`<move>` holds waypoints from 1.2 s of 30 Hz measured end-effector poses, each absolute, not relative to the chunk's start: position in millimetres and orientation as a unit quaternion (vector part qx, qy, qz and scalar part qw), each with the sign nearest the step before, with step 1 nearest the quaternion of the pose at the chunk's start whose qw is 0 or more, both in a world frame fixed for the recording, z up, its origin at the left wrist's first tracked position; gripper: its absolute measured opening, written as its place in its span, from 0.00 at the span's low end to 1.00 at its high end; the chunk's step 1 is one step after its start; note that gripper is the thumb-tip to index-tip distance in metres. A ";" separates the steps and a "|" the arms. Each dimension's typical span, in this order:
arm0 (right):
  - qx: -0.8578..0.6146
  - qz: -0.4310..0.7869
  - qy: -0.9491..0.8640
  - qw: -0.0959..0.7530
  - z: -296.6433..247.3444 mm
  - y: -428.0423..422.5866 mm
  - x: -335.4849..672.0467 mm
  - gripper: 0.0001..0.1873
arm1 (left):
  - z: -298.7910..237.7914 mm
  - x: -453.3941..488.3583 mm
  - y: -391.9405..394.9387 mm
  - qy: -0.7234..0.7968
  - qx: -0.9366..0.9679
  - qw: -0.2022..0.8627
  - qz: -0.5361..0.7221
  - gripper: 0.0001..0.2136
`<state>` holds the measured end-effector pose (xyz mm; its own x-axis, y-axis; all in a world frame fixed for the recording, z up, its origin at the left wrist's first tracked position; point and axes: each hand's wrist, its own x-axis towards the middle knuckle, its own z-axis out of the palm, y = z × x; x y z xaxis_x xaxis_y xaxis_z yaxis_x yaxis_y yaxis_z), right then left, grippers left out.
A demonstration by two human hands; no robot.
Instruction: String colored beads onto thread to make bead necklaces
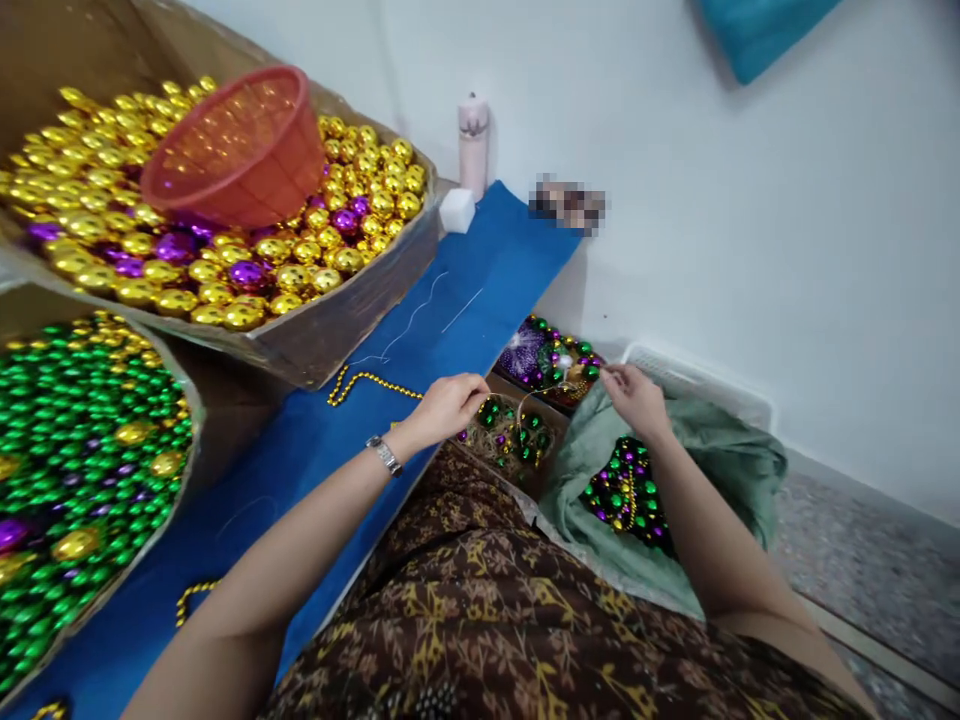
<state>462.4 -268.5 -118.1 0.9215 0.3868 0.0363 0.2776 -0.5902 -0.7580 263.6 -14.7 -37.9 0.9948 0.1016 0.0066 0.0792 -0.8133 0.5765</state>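
Note:
My left hand (pixel 454 402) is closed in a pinch above the edge of a blue-topped table; whatever its fingertips hold is too thin to make out. Farther right, my right hand (pixel 636 398) pinches a thin pale thread (pixel 529 392), which curves through the gap between the hands and hangs down. Below them sits a small open box (pixel 506 455) with loose thread scraps and green, purple and gold beads. A gold bead strand (pixel 375 378) lies on the table just left of my left hand.
A large carton (pixel 300 345) of gold and purple beads holds a red basket (pixel 247 185). Another carton (pixel 191 420) of green beads stands nearer. At right is a green sack (pixel 720 450) with bead strands. A pink bottle (pixel 473 150) and white block (pixel 457 211) stand by the wall.

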 end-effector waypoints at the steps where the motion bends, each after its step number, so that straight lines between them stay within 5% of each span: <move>1: -0.915 0.058 -0.191 0.351 -122.9 -270.0 458.5 0.28 | -41.6 269.1 -17.9 0.050 0.955 0.293 0.010 0.08; 4: -0.941 0.059 -0.257 0.210 -128.0 -264.6 441.8 0.25 | -52.8 281.2 -23.9 0.053 0.959 0.278 -0.009 0.07; 10: -0.860 0.103 -0.445 0.227 -116.7 -238.2 406.2 0.22 | -63.2 291.5 -26.6 0.049 0.961 0.269 -0.028 0.08; 19: -0.867 0.129 -0.464 0.126 -116.7 -217.8 385.8 0.23 | -69.5 291.8 -27.6 0.046 0.957 0.286 -0.030 0.07; 28: -0.878 0.123 -0.436 0.154 -127.6 -207.5 377.9 0.23 | -61.6 289.0 -32.1 0.052 0.951 0.304 -0.030 0.07; 36: -0.852 0.051 -0.488 0.185 -113.3 -183.1 392.2 0.24 | 0.6 209.6 12.9 0.176 0.892 0.393 0.137 0.07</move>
<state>392.2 -183.1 -113.3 0.5188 0.8498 0.0927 0.8119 -0.4559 -0.3646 209.6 12.9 0.6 0.9008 0.4210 0.1058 0.2063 -0.6296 0.7490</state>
